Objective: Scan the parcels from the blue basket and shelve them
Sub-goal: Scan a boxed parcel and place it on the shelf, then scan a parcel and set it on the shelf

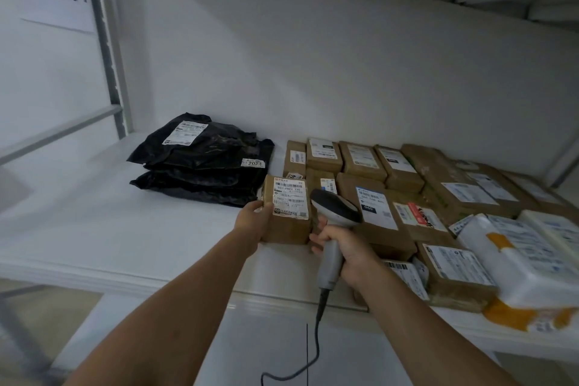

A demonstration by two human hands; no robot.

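A: Nearest to us, the right hand (347, 247) is gripping the handle of the barcode scanner (333, 213), its cord (318, 332) trailing down off the front edge of the shelf (94, 229).

B: And the left hand (253, 222) is grasping the small brown parcel (286, 213) by its left side, holding it at the shelf's near edge with the label (289, 197) facing up.

A: The scanner head is hovering just beside that parcel's right edge. I'd judge the scan is either happening or just finishing, and shelving is coming up.

B: Next move is calling for a free spot. To the right, brown boxes (376, 194) are packing the shelf in rows, with white padded parcels (513, 257) at the near right.

A: Farther left, black poly bags (203, 163) are sitting stacked, well apart from the hand. Bare shelf is lying between them and the boxes.

B: That gap is looking like the natural slot. The blue basket isn't showing here.
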